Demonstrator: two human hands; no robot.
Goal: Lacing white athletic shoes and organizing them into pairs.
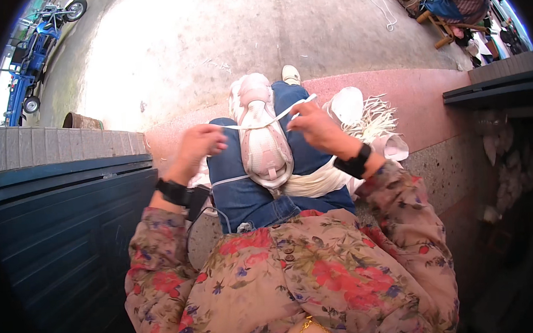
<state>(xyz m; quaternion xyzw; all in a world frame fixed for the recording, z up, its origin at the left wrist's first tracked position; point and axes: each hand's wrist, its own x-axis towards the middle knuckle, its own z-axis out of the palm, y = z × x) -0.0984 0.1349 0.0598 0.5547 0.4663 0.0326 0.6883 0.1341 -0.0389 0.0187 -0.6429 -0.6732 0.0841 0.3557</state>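
Two hands, left hand [197, 145] and right hand [313, 126], fingers pinching a white cord [258, 124] taut across the pale shoe upper [264, 145] mid-frame; lacing looks barely begun.

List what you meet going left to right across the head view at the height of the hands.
Dark blue door panel → left hand → pale pink shoe on the lap, with a white lace stretched across it → right hand → bundle of white laces → dark step edge.
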